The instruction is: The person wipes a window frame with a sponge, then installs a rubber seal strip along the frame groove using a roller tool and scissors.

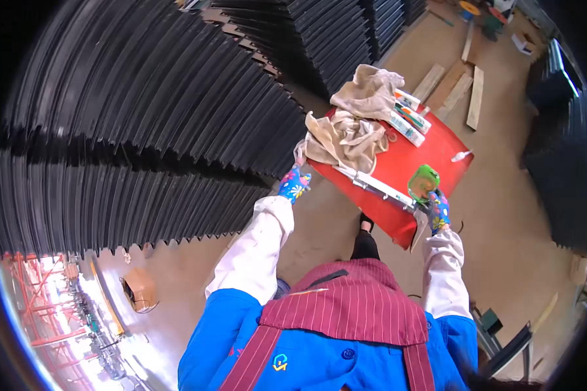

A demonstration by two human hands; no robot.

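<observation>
My left hand [295, 184], in a blue flowered glove, is closed at the left corner of a red surface [411, 166], beside a crumpled beige cloth [349, 140]. What its fingers grip there is too small to make out. My right hand [439, 210], in a matching glove, is closed at the near right edge, next to a green-rimmed object [424, 184]; its fingers are partly hidden. A caulking gun [378, 187] lies along the near edge between my hands. White tubes [407, 124] lie beside a second beige cloth [370, 91].
Tall stacks of black ribbed panels [143, 117] stand close on the left. More black stacks [561, 156] are at the right. Wooden planks [475, 98] lie on the floor beyond the red surface. A cardboard box [139, 290] sits at the lower left.
</observation>
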